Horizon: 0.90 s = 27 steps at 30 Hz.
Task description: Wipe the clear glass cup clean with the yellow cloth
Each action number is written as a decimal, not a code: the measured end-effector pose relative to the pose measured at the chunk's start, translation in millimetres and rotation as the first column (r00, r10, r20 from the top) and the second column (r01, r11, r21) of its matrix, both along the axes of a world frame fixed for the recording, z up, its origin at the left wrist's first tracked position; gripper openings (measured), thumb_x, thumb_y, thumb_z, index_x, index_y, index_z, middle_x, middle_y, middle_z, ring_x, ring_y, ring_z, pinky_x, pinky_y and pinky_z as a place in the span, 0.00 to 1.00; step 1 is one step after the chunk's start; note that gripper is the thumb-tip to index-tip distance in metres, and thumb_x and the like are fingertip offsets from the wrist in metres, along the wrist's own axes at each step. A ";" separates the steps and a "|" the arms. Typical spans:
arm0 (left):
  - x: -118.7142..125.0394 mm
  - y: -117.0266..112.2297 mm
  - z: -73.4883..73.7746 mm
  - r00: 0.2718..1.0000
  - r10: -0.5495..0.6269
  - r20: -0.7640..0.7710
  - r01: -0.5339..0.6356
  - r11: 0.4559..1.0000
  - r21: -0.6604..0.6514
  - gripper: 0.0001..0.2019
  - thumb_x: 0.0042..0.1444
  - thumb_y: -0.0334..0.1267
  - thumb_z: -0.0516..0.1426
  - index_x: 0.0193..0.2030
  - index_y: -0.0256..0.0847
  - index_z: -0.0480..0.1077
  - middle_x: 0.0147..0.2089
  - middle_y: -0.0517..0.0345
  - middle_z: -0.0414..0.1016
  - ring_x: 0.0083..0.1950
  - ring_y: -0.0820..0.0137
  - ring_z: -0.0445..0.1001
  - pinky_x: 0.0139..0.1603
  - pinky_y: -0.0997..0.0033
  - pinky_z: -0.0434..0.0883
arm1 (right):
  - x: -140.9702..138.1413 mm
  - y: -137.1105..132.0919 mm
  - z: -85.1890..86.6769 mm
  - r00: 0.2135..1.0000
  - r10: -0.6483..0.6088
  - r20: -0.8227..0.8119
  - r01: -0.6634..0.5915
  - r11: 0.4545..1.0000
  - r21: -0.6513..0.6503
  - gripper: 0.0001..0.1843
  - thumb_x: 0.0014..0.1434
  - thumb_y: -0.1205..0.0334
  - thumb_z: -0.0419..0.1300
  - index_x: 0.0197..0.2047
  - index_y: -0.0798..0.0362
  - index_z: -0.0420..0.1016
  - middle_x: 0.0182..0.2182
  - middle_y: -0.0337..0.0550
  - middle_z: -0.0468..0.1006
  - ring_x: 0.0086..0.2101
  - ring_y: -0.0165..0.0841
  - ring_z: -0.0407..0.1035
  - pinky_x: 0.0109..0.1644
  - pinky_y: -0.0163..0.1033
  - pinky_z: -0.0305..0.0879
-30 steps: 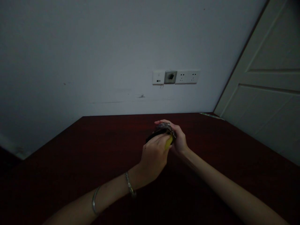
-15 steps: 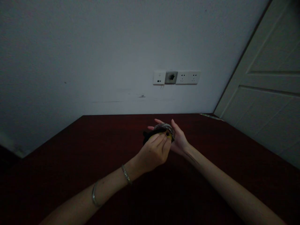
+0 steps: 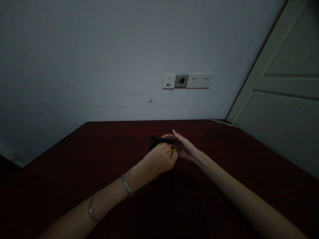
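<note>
Both my hands meet over the middle of a dark red table (image 3: 74, 166). They hold a small dark object with a yellow patch and a shiny clear covering (image 3: 159, 143); in the dim light I cannot make out what it is. My left hand (image 3: 160, 159) has its fingers curled onto the object from the near side. My right hand (image 3: 185, 148) cups it from the far right, fingers together and partly stretched. Two bracelets sit on my left wrist and forearm.
A pale wall (image 3: 99, 59) stands behind the table, with a row of sockets and a switch plate (image 3: 186, 81). A white panelled door (image 3: 286, 93) stands at the right. The room is dim.
Both hands and the object have moved slightly left and lower toward the table. My right hand's fingers have flattened along the object; my left forearm has shifted left.
</note>
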State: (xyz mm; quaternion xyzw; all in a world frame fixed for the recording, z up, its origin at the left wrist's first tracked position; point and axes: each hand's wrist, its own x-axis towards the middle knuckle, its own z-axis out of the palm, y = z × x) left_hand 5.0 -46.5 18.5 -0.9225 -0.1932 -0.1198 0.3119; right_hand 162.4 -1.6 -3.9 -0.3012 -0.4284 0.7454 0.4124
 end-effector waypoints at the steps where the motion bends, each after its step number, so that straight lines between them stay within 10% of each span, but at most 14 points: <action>1: 0.1 1.8 -2.7 0.999 0.027 0.023 -0.027 1.000 0.001 0.10 0.60 0.26 0.50 0.45 0.28 0.70 0.44 0.42 0.77 0.48 0.63 0.75 0.51 0.64 0.70 | -2.6 -0.4 -1.0 0.999 -0.030 -0.012 0.030 1.000 0.010 0.20 0.59 0.45 0.54 0.39 0.51 0.76 0.30 0.41 0.78 0.30 0.31 0.71 0.33 0.35 0.66; 10: -0.6 -5.6 5.1 0.969 0.080 0.233 -0.015 0.964 -0.267 0.22 0.48 0.22 0.51 0.53 0.25 0.62 0.52 0.39 0.72 0.55 0.60 0.70 0.57 0.61 0.68 | -18.2 -11.1 8.2 0.958 -0.209 -0.197 0.232 0.968 0.100 0.10 0.50 0.55 0.56 0.37 0.47 0.70 0.33 0.39 0.80 0.38 0.38 0.72 0.45 0.44 0.64; 17: 18.3 -21.6 -1.8 0.762 0.157 0.628 0.120 0.919 -0.376 0.15 0.57 0.22 0.45 0.47 0.35 0.65 0.46 0.49 0.75 0.48 0.66 0.73 0.51 0.60 0.72 | -22.9 -26.6 21.3 0.927 -0.253 -0.278 0.307 0.936 0.171 0.12 0.46 0.54 0.54 0.35 0.47 0.67 0.36 0.43 0.80 0.40 0.43 0.72 0.49 0.52 0.62; 22: 20.6 -25.8 -4.9 0.696 -0.021 0.718 0.194 0.968 -0.160 0.12 0.61 0.26 0.47 0.49 0.33 0.65 0.48 0.46 0.75 0.53 0.65 0.72 0.54 0.59 0.72 | -22.2 -36.3 27.8 0.918 -0.268 -0.291 0.346 0.901 0.261 0.15 0.47 0.52 0.53 0.39 0.46 0.68 0.42 0.45 0.79 0.39 0.43 0.72 0.48 0.53 0.63; 27: 11.5 -13.9 -5.8 0.812 -0.171 0.558 0.190 0.981 0.024 0.14 0.62 0.24 0.45 0.50 0.28 0.66 0.49 0.41 0.75 0.56 0.63 0.71 0.55 0.59 0.72 | -13.2 -32.0 27.4 0.959 -0.090 -0.268 0.167 0.945 0.282 0.28 0.50 0.53 0.50 0.53 0.52 0.69 0.54 0.50 0.72 0.46 0.42 0.70 0.56 0.52 0.57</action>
